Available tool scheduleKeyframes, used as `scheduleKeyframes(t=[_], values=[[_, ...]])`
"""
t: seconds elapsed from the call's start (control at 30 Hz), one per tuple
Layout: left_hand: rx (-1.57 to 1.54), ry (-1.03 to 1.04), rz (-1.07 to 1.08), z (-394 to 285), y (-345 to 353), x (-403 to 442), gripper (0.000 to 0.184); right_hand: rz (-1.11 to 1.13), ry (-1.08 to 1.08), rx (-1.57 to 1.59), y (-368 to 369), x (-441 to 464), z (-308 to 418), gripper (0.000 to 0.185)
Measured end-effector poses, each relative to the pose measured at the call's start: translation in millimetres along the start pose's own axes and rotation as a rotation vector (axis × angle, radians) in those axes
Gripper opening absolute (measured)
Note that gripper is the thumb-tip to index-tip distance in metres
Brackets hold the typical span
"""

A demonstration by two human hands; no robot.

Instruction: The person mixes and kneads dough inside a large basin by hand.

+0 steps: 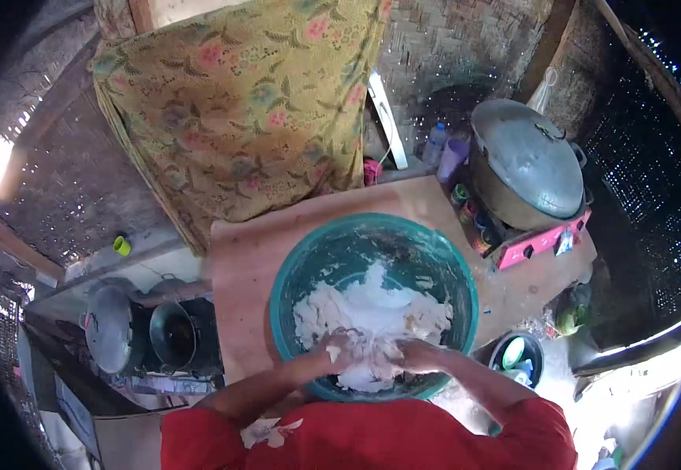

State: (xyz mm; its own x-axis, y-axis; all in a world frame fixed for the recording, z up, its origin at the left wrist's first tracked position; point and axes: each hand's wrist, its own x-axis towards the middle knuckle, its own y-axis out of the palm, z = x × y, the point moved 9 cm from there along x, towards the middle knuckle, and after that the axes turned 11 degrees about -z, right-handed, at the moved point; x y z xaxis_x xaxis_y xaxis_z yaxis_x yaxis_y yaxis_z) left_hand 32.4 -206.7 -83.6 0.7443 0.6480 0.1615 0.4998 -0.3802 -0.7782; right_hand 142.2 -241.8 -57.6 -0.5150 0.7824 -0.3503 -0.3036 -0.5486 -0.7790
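A large green basin (281, 313) stands in front of me on the table. Pale, crumbly dough (321, 313) lies inside it, with loose white flour (376, 296) heaped in the middle. My left hand (342, 349) and my right hand (412, 356) are both down in the mix at the basin's near side, a short way apart. Their fingers are coated white and bent into the dough, partly hidden by it. Flour smears cling to the basin's inner wall.
At the right, a big lidded pot (525, 168) sits on a pink stove (536, 243). A purple cup (453, 157) and a water bottle (435, 143) stand behind. Left are another lidded pot (111, 329) and a dark wok (173, 335). A flowered cloth (246, 110) hangs beyond the wooden table (239, 274).
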Motion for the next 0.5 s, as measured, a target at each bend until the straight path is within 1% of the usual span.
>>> scheduleKeyframes(t=[0.03,0.07,0.1,0.13,0.17,0.2,0.23,0.27,0.3,0.33,0.37,0.43,0.47,0.5], values=[[0.121,0.019,0.056,-34,-41,7,0.054,0.194,0.186,0.062,-33,-22,14,0.063],[0.241,0.045,0.112,-69,-82,14,0.063,0.154,0.177,0.019,-64,-24,29,0.064],[0.227,0.033,0.127,-53,-66,12,0.063,0.115,0.169,-0.025,-96,-26,43,0.066],[0.279,0.078,0.132,-28,-39,11,0.065,0.076,0.163,-0.069,-127,-29,57,0.069],[0.330,0.125,0.137,-17,-21,8,0.067,0.093,0.185,-0.083,-121,-19,47,0.069],[0.348,-0.001,0.177,-11,-22,25,0.070,0.111,0.206,-0.098,-115,-9,37,0.069],[0.373,-0.126,0.216,-4,-23,41,0.073,0.217,0.198,-0.264,-85,12,7,0.066],[0.410,-0.133,0.142,7,-16,53,0.072,0.328,0.174,-0.427,-56,33,-23,0.063],[0.449,-0.142,0.069,21,-10,62,0.071,0.270,0.154,-0.475,-34,59,-50,0.062],[0.486,-0.179,0.179,41,9,62,0.068,0.162,0.134,-0.495,-19,79,-70,0.061],[0.487,-0.183,0.185,45,6,77,0.068,0.033,0.122,-0.499,-6,101,-88,0.061],[0.537,-0.284,0.211,53,-3,104,0.066,-0.137,0.119,-0.471,7,129,-116,0.059],[0.572,-0.253,-0.019,64,-6,117,0.059,-0.202,0.123,-0.463,7,140,-128,0.058],[0.567,-0.243,-0.016,80,7,125,0.059,-0.254,0.135,-0.460,8,150,-139,0.057]])
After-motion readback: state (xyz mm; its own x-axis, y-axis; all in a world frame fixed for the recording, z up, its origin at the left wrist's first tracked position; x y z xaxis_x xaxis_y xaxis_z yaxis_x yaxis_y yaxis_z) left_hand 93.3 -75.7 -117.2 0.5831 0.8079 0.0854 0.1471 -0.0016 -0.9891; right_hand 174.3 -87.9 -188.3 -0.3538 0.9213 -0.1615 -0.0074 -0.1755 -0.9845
